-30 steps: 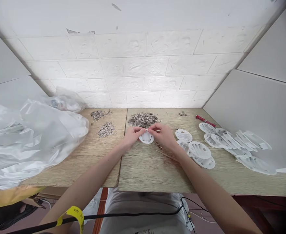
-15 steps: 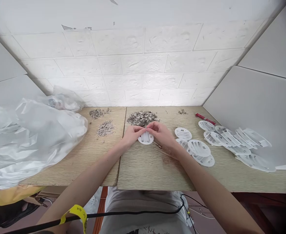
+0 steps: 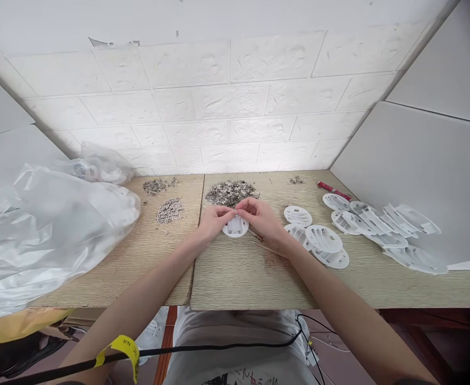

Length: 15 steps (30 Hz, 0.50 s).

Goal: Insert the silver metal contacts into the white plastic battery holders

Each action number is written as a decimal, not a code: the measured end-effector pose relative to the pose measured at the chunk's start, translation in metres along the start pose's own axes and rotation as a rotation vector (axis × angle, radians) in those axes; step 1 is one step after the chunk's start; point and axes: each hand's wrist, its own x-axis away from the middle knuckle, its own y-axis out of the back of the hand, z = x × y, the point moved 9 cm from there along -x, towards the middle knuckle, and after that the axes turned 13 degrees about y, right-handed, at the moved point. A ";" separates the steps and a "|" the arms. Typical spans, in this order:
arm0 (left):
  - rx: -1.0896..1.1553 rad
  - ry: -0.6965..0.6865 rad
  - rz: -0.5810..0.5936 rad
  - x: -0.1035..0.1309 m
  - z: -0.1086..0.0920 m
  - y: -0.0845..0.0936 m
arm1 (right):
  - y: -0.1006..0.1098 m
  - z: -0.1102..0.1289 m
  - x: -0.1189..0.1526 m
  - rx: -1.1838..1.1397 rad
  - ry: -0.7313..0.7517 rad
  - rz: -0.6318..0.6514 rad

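Note:
A round white plastic battery holder (image 3: 235,227) with slots and small metal contacts lies on the table in front of me. My left hand (image 3: 215,220) pinches its upper left rim between thumb and fingers. At its top edge, my right hand (image 3: 260,216) has thumb and forefinger pressed together; whatever small piece is between them is hidden. Just beyond the fingers is a heap of small metal contact pieces (image 3: 231,191). A thin metal tool (image 3: 255,233) lies partly under my right hand.
Smaller piles of metal pieces (image 3: 170,210) lie at the left. Several white discs (image 3: 323,239) are stacked right of my hand, with more discs (image 3: 383,224) along the side panel. A red-handled tool (image 3: 333,189) lies behind them. A large plastic bag (image 3: 78,224) covers the left side.
The view has shifted slightly, so everything sits a little further left. Both hands stay at the top edge of the disc, with only slight finger movement.

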 end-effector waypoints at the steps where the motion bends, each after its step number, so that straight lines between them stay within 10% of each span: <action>1: 0.000 0.000 -0.004 0.001 0.000 0.000 | 0.000 0.000 0.000 -0.002 -0.002 -0.004; 15: -0.062 -0.039 -0.029 0.001 -0.001 0.001 | 0.002 -0.001 0.001 0.079 0.003 -0.025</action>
